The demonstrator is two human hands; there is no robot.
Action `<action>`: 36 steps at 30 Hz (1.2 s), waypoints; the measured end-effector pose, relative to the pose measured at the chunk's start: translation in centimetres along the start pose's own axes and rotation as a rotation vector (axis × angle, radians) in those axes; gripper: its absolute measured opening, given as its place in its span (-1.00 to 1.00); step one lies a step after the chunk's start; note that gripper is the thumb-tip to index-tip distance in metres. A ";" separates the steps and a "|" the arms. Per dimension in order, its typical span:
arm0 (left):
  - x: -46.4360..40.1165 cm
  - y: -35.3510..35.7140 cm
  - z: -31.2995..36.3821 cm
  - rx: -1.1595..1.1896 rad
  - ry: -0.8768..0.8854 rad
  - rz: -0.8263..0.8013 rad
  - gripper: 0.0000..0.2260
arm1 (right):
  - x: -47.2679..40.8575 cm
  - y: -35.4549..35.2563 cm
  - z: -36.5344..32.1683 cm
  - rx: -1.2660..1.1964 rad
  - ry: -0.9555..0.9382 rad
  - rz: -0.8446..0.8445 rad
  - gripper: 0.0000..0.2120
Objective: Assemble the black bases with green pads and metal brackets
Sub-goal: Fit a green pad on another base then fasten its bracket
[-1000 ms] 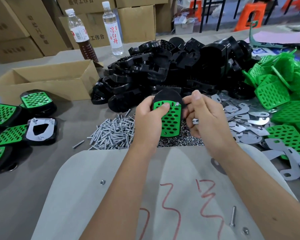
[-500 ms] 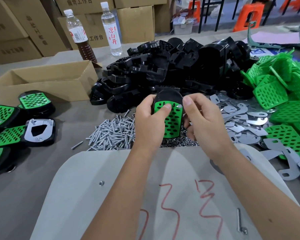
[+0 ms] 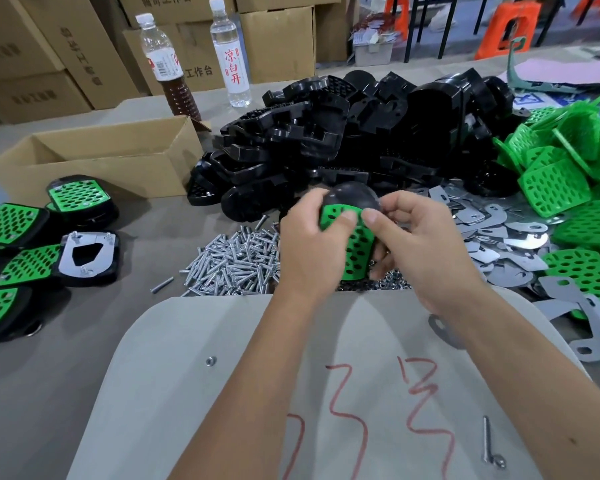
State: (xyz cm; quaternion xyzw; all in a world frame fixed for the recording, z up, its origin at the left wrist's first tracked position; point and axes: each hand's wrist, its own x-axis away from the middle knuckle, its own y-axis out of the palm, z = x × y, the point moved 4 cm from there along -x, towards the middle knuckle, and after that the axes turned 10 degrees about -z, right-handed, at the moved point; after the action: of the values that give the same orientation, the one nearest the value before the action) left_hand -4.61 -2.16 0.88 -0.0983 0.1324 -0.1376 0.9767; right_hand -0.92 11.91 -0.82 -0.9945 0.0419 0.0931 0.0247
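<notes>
A black base with a perforated green pad [image 3: 357,251] on its face is held upright above the table's middle. My left hand [image 3: 309,244] grips its left edge, thumb across the pad's top. My right hand [image 3: 420,244] grips the right edge, its thumb pressing the pad's upper right corner. A heap of black bases [image 3: 343,133] lies behind. Loose green pads [image 3: 568,181] pile up at the right. Flat metal brackets [image 3: 499,244] are scattered at the right of my hands. Screws [image 3: 232,261] and small nuts [image 3: 392,284] lie just below the held base.
Several finished bases with pads [image 3: 25,251] lie at the left, in front of an open cardboard box [image 3: 94,161]. Two bottles [image 3: 231,53] stand at the back. A pale board [image 3: 257,375] with red marks lies under my arms, a loose screw [image 3: 487,445] on it.
The right thumb has moved up onto the pad's upper right corner, and my left thumb has slid across the pad's top. The base stays held between both hands.
</notes>
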 end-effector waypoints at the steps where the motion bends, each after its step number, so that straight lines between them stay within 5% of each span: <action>1: 0.1 0.1 0.2 -0.029 0.025 -0.005 -0.83 | 0.0 -0.1 0.1 0.019 0.006 0.017 -0.89; 7: 0.0 0.1 -0.1 0.005 0.008 0.005 -0.91 | -0.1 -0.3 0.2 -0.001 0.017 0.008 -0.92; 12: -0.1 0.0 0.1 0.035 -0.036 -0.030 -0.76 | 0.0 -0.4 0.1 0.032 0.001 0.074 -0.88; 17: -1.0 -2.5 -0.1 0.158 -0.076 0.035 -0.72 | 0.2 1.4 -0.2 -0.110 0.019 -0.031 -0.77; 22: -1.7 -7.0 -1.6 0.343 -0.172 0.258 -0.86 | 0.4 5.2 -1.6 0.817 -0.232 -0.154 -0.94; 25: -1.8 -8.5 -2.5 0.390 -0.220 0.367 -0.83 | -0.1 8.6 -2.1 1.086 -0.117 -0.321 -0.78; 33: -1.6 -8.9 -3.2 0.422 -0.204 0.436 -0.87 | -1.5 11.2 -2.3 1.279 0.082 -0.466 -0.58; 36: -1.7 -8.8 -3.2 0.464 -0.204 0.420 -0.93 | -1.5 10.9 -2.6 1.253 0.040 -0.504 -0.74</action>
State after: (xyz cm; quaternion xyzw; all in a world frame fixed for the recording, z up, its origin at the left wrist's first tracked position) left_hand -9.24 -10.41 0.29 0.1433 0.0166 0.0509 0.9882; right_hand -2.91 1.05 1.55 -0.7733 -0.1448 0.0240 0.6169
